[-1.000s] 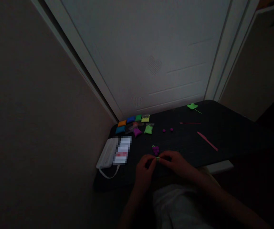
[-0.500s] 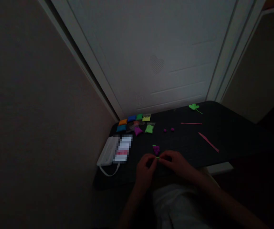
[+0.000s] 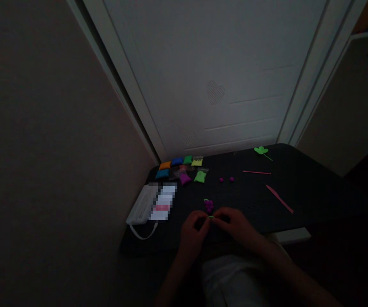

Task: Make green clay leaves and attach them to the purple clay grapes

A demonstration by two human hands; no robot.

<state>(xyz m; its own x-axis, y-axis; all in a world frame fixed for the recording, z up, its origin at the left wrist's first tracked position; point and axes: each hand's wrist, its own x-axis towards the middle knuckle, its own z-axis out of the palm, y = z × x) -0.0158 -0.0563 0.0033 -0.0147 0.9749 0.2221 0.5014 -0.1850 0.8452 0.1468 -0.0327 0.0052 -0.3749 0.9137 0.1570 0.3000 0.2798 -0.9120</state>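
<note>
My left hand [image 3: 193, 232] and my right hand [image 3: 237, 226] meet at the near edge of a dark table [image 3: 299, 179]. Both pinch a small green piece of clay [image 3: 211, 217] between their fingertips. Just beyond the fingers lies a purple clay cluster with a green bit on top [image 3: 208, 205]. The room is very dim, so fine detail of the fingers is hard to read.
Several coloured clay packets [image 3: 180, 168] lie at the table's far left. A white case [image 3: 148, 204] sits at the left edge. Two purple balls [image 3: 226, 180], a green clay leaf shape [image 3: 261, 150], a thin pink stick [image 3: 256, 172] and a pink tool [image 3: 279, 199] lie farther right. A white door stands behind.
The view has tilted slightly, so the table sits lower in the picture. Both hands stay together on the green piece, with only small finger movement.
</note>
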